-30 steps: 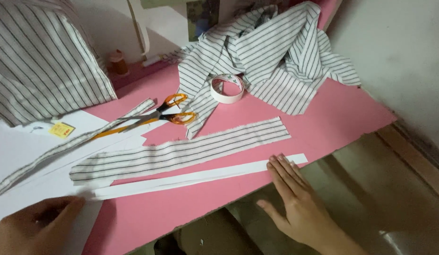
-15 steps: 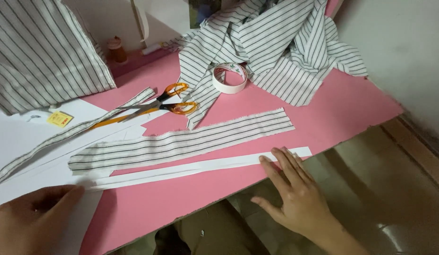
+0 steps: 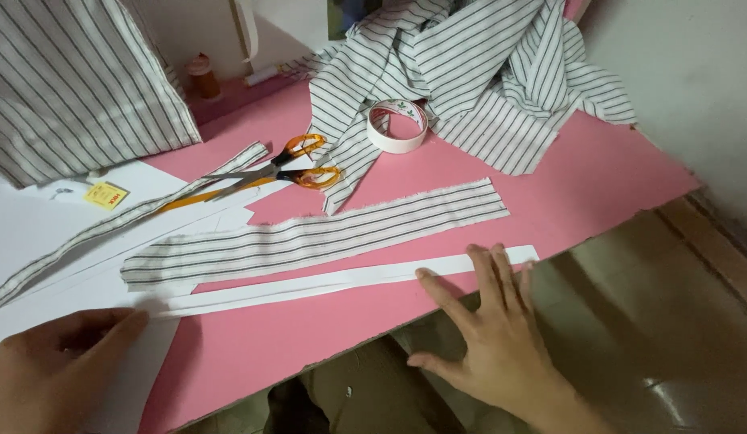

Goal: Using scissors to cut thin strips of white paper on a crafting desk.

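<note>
Scissors (image 3: 265, 174) behind fabric strip (image 3: 317, 239) — tape roll (image 3: 397, 125) right

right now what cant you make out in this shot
Head view, the only one:
- Left hand: wrist cut off by the bottom-left edge; its fingertips cover the near end of the white strip.
- Right hand: its fingers hide part of the strip's far end.
- Striped cloth: top cut off by the frame.
- Yellow tag: print too small.
- Tape roll: sits on the cloth, hiding it there.
</note>
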